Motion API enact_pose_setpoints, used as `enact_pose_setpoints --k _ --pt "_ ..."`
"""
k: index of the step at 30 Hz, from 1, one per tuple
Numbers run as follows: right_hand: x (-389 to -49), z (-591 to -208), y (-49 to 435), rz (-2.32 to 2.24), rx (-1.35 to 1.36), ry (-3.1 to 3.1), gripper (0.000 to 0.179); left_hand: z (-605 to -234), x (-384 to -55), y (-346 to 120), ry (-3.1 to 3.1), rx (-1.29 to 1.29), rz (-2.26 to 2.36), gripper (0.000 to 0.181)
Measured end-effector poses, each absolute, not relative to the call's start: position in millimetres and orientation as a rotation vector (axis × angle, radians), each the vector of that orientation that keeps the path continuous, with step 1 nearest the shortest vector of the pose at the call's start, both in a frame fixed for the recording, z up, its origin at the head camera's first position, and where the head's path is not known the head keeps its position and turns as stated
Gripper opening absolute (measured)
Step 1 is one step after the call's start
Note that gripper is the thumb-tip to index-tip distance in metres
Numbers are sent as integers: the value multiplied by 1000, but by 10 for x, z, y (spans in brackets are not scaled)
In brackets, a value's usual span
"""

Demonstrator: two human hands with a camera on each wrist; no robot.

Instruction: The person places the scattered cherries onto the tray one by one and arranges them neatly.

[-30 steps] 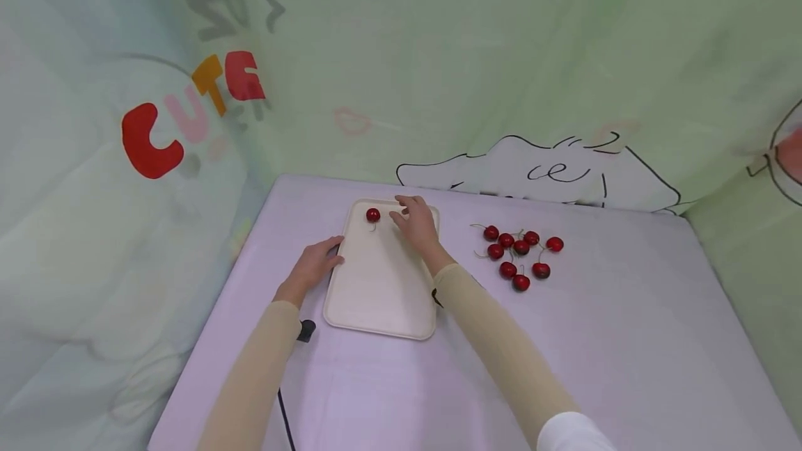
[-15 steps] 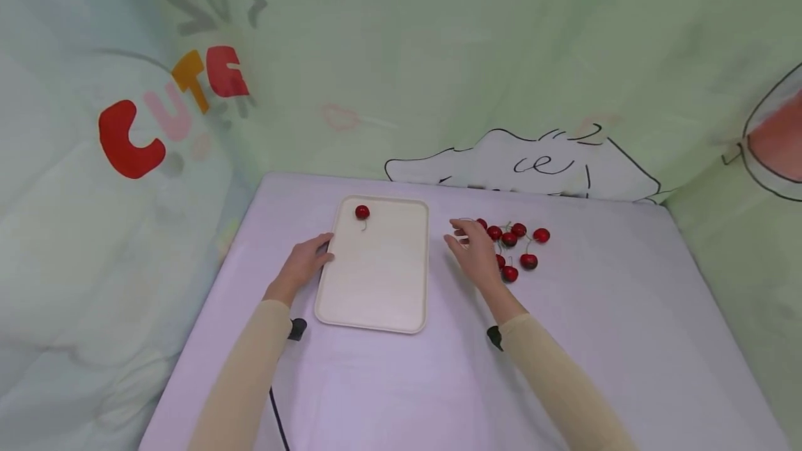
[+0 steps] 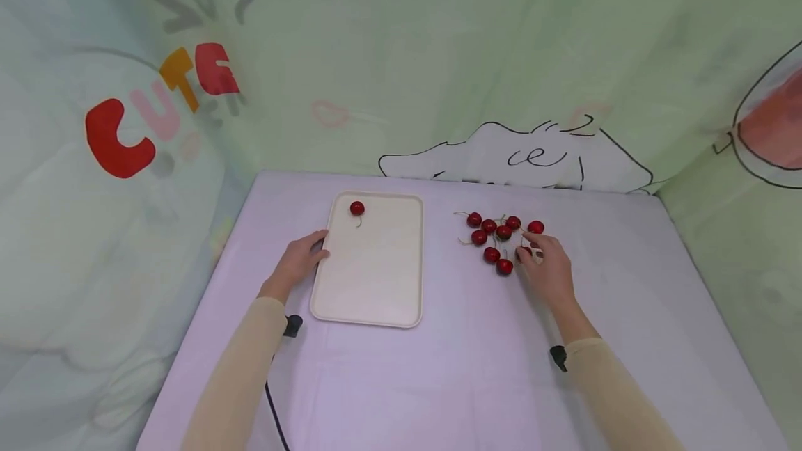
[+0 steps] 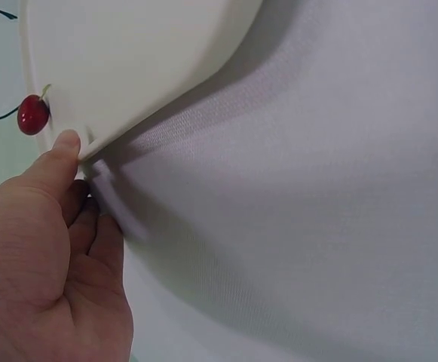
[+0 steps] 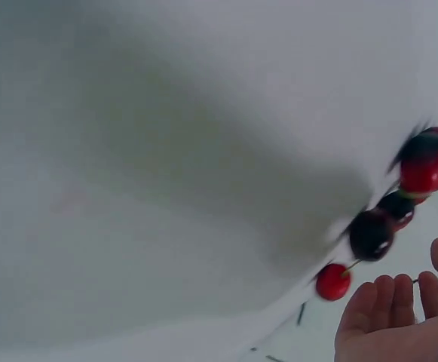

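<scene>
A pale rectangular tray (image 3: 372, 270) lies left of centre, with one stemmed cherry (image 3: 357, 208) near its far left corner. My left hand (image 3: 294, 266) pinches the tray's left edge; in the left wrist view the thumb (image 4: 66, 145) lies on the rim and the other fingers are curled below it. On the right, my right hand (image 3: 551, 273) reaches over the loose cherries, its thumb and fingers spread apart around one cherry (image 3: 525, 252) that they partly cover. The right wrist view shows a gap between that thumb and the fingers, with several cherries (image 5: 372, 235) close by.
Several stemmed cherries (image 3: 491, 255) form a loose cluster right of the tray, and another cherry (image 3: 535, 227) sits just beyond the right fingertips. A pale cloth covers the table (image 3: 438, 381). Printed curtains (image 3: 401, 54) rise at the back and sides. A black cable (image 3: 274, 409) hangs by the left forearm.
My right hand has moved from over the tray rightward to the right side of the cherry cluster. My left hand stays at the tray's edge. The head view has shifted slightly.
</scene>
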State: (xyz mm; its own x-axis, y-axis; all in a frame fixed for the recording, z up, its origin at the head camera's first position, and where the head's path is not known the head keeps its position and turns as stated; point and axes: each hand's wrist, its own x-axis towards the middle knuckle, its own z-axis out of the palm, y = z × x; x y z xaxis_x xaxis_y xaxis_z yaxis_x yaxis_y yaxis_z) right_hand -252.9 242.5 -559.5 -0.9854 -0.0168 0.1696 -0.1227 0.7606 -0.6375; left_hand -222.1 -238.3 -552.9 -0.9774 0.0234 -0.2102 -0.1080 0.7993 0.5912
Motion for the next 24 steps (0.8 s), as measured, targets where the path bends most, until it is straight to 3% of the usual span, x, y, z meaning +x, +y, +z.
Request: enact_pose_setpoints --k 11,24 --pt "-2622 -5731 2648 939 350 -2909 40 -5555 -2253 -2442 2788 -77 917 54" --pt "-2638 -5647 2528 956 294 -2893 38 -5570 -2274 -2445 2769 -56 926 54"
